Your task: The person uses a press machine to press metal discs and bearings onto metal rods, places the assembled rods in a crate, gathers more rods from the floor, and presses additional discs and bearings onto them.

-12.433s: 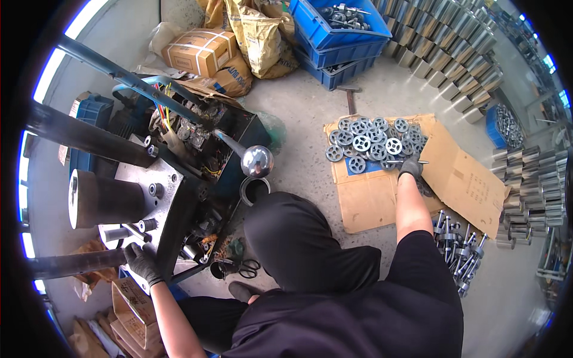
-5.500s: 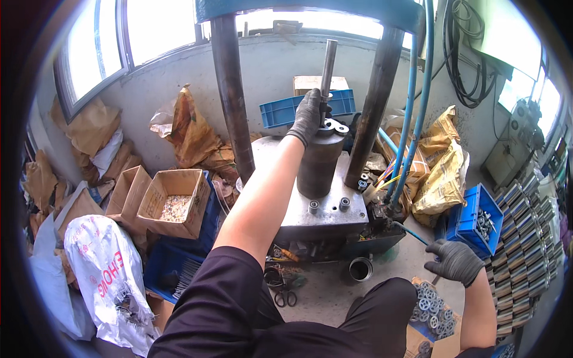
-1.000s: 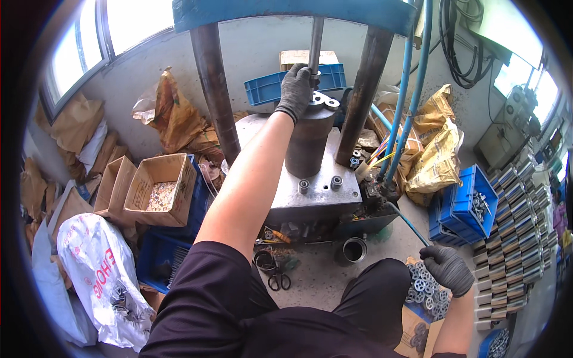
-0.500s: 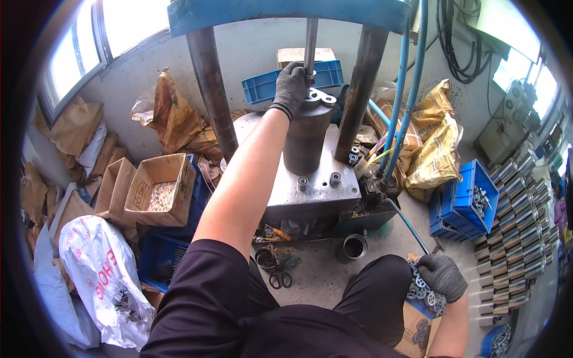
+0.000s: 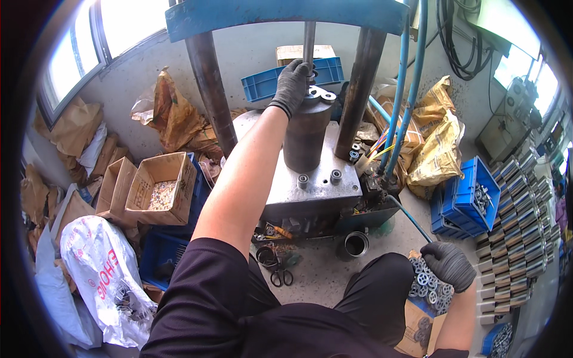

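My left hand [image 5: 291, 86], in a dark grey glove, is raised to the lower end of the press's upright steel rod [image 5: 309, 45]. Its fingers are curled there; what they hold is mostly hidden. Just below, a flat silver metal piece with round holes [image 5: 327, 96] lies on top of a thick dark steel cylinder [image 5: 304, 143]. That cylinder stands on the press's metal table [image 5: 268, 182]. Low on the right, my gloved right hand [image 5: 450, 267] is closed round the end of a long thin lever [image 5: 412, 218] that runs up to the press.
Two small ring-shaped parts [image 5: 335, 176] stand on the table's front. Dark posts [image 5: 210, 89] flank the cylinder. Silver wheel-like parts [image 5: 431, 285] lie below my right hand. Stacked metal tubes [image 5: 513, 238] and blue crates [image 5: 471, 194] line the right; cardboard boxes [image 5: 161, 188] stand left.
My right hand has shifted slightly right and up with the lever's end. My left hand stays at the rod, and the cylinder has not visibly moved.
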